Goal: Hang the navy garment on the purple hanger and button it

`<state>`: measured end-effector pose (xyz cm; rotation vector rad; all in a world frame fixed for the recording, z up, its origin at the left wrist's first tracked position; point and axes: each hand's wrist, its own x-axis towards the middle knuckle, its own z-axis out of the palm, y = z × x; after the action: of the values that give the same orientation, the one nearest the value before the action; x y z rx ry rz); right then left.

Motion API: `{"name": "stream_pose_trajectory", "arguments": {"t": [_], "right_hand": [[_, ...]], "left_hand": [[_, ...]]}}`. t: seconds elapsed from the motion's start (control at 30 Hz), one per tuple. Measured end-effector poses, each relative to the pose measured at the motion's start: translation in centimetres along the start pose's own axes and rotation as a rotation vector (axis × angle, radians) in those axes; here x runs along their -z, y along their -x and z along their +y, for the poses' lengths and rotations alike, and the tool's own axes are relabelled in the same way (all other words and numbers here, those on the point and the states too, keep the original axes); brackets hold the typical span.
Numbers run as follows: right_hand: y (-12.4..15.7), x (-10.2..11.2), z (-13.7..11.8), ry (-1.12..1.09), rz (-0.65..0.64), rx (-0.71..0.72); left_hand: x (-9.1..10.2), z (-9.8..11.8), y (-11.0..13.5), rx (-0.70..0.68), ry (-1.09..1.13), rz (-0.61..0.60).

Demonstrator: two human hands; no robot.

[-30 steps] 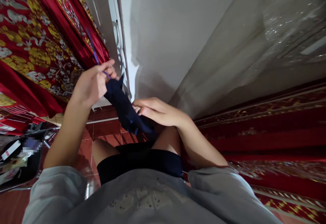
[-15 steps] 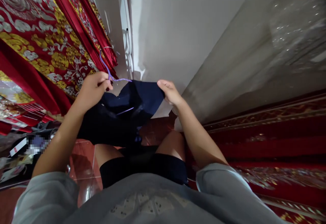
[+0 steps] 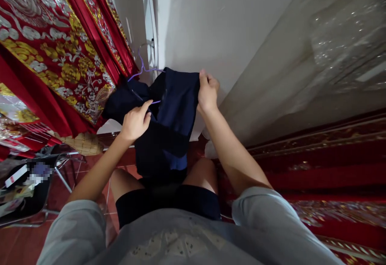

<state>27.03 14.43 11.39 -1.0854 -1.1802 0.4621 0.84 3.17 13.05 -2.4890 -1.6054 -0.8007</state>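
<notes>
A dark navy shirt [image 3: 177, 100] hangs open at the front on a thin purple hanger [image 3: 142, 68], whose hook is up beside the white metalwork. My right hand [image 3: 208, 92] is closed on the shirt's right shoulder edge and holds it out to the side. At the front opening, my left hand [image 3: 136, 123] has its fingers on the cloth edge, the index finger extended and the thumb below it; its other fingers are partly hidden. The hanger's lower bar shows inside the opening, just beyond my left fingertips. The shirt's lower part hangs down in front of my knees.
Red cloth with gold and silver embroidery [image 3: 60, 52] hangs at left. A black chair [image 3: 33, 196] holds small items. White scrollwork metal [image 3: 152, 35] stands beside a pale wall [image 3: 229, 23]. Clear plastic sheeting [image 3: 337, 44] and more red fabric [image 3: 331, 152] are at right.
My left hand has let go of the hanger's neck and moved to the shirt's front opening. The hanger and shirt have shifted up and away; my right hand rose with the shoulder edge.
</notes>
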Motion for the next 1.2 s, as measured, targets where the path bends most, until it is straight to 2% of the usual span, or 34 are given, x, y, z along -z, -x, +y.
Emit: {"name": "stream_pose_trajectory", "arguments": {"t": [0.07, 0.17, 0.27, 0.43, 0.5, 0.67, 0.73, 0.83, 0.93, 1.0, 1.13, 1.17, 1.2], "right_hand": [[-0.7, -0.6, -0.2, 0.023, 0.037, 0.01], [-2.4, -1.1, -0.4, 0.008, -0.02, 0.044], [-2.8, -1.2, -0.6, -0.061, -0.078, 0.046], [-2.1, -1.6, -1.7, -0.118, 0.041, 0.112], [-2.5, -1.5, -2.5, -0.09, 0.078, 0.144], [-3.0, 0.8, -3.6, 0.022, 0.301, 0.155], [-1.8, 1.9, -3.0, 0.04, 0.337, 0.129], [0.8, 3.0, -0.8, 0.024, 0.312, 0.059], [3.0, 3.3, 1.6, 0.029, 0.265, 0.0], [4.5, 3.3, 2.3, 0.049, 0.28, -0.016], [9.9, 2.6, 0.4, -0.018, 0.43, -0.026], [11.7, 2.1, -0.5, -0.07, 0.401, -0.03], [13.6, 1.5, -1.3, -0.139, 0.306, -0.058]], "left_hand": [[-0.7, -0.2, 0.5, 0.047, 0.047, 0.055], [-0.9, -0.1, 1.1, 0.064, 0.114, 0.194], [-1.1, 0.1, 1.6, 0.046, 0.12, 0.19], [-3.0, -0.4, 1.9, 0.021, 0.139, 0.22], [-3.7, -0.8, 1.9, 0.043, 0.136, 0.188], [-4.6, -1.3, 1.6, 0.121, 0.116, 0.11], [-4.9, -1.1, 1.7, 0.107, 0.12, 0.116], [-5.8, -0.3, 2.5, 0.091, 0.176, 0.164], [-6.9, 0.5, 3.7, 0.112, 0.297, 0.241], [-7.3, 1.1, 4.6, 0.156, 0.373, 0.296], [-7.9, 2.7, 6.0, 0.356, 0.634, 0.367], [-8.1, 3.3, 6.2, 0.407, 0.733, 0.385], [-8.2, 4.0, 6.4, 0.441, 0.837, 0.404]]}}
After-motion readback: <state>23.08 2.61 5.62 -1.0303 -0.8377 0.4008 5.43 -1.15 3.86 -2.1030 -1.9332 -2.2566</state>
